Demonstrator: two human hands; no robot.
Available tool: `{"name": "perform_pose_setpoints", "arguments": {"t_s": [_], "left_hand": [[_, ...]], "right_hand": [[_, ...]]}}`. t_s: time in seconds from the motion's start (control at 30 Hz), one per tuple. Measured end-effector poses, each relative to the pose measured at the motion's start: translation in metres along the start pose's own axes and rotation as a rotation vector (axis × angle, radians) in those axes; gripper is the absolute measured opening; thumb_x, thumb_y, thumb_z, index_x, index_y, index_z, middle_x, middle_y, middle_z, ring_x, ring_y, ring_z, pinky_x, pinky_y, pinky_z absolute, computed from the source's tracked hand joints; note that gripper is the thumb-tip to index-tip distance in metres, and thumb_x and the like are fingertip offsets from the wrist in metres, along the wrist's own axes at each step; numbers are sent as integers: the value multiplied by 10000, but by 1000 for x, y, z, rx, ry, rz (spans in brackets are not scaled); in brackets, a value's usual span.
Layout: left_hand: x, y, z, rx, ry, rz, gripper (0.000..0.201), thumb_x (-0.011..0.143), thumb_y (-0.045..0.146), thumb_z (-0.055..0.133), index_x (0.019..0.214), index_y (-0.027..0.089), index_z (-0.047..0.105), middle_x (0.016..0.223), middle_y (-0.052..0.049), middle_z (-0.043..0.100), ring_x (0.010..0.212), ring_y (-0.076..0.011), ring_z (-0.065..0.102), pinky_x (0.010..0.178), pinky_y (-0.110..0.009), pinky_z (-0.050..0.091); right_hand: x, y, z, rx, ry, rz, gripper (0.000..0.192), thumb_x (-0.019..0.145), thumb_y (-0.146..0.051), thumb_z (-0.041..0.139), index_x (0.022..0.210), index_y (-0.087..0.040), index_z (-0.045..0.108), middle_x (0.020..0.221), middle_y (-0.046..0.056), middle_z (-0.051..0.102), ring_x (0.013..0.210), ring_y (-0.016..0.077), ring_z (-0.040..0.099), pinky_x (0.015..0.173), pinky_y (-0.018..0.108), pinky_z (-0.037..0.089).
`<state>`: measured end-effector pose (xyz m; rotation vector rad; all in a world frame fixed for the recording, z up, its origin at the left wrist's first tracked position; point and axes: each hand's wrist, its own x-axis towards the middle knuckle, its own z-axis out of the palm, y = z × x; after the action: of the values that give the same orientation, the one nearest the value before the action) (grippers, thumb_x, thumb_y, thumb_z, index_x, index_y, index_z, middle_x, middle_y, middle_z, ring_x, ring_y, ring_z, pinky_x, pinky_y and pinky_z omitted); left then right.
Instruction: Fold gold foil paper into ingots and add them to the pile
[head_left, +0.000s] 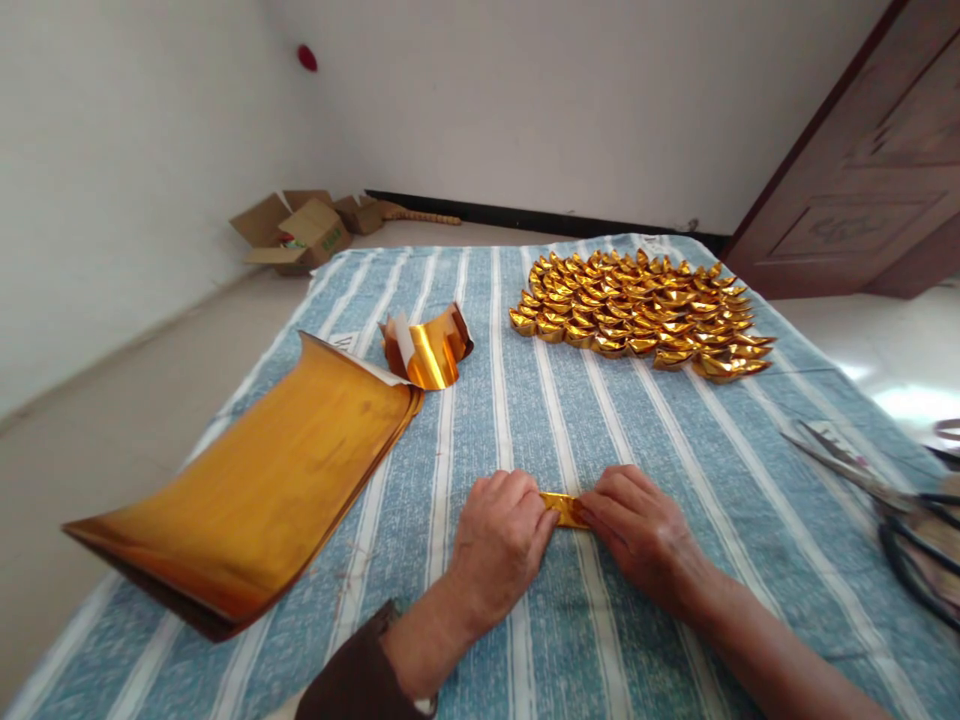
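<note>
A small folded strip of gold foil paper (568,510) lies low over the striped cloth, pinched at both ends. My left hand (501,525) is closed on its left end, thumb toward the middle. At the right end my right hand (639,530) grips it between thumb and fingers. Only the strip's middle shows; its ends are hidden under my fingers. Beyond my right hand stand rows of gold foil ingots (637,305), packed close together. To the left lies a stack of large gold foil sheets (262,480) with curled corners.
Curled gold foil pieces (431,350) sit behind the stack. Black-handled scissors (862,480) lie at the right edge. The blue-and-white striped cloth (480,430) covers the surface. On the floor beyond are open cardboard boxes (300,235); a brown door (847,190) stands at the right.
</note>
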<state>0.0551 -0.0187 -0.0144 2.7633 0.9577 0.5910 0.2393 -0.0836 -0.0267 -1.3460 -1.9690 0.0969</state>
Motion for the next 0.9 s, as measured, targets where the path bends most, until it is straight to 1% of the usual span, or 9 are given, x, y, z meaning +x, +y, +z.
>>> {"name": "perform_pose_setpoints", "arguments": {"t_s": [0.33,0.6,0.9], "left_hand": [[-1,1,1,25,19,13,173,865,152,617,703,164,557,752,-35,572,718,-206,508,653,-365,421],[-1,1,3,37,32,20,180,879,164,597,706,173,546,753,-34,570,716,-208,501,639,-363,406],[0,2,2,50,23,17,184,888,155,577,708,173,545,755,-34,571,720,-208,500,648,-366,413]], "right_hand": [[-3,0,2,-69,-56,-4,232,952,-115,481,780,-134,636,728,52,532,760,183,460,679,317,414],[-4,-1,2,-83,-71,-3,236,964,-136,463,799,-139,631,730,49,527,759,186,455,677,320,407],[-3,-4,0,-117,-90,2,277,977,-157,435,760,-151,607,723,47,527,752,185,464,671,317,414]]}}
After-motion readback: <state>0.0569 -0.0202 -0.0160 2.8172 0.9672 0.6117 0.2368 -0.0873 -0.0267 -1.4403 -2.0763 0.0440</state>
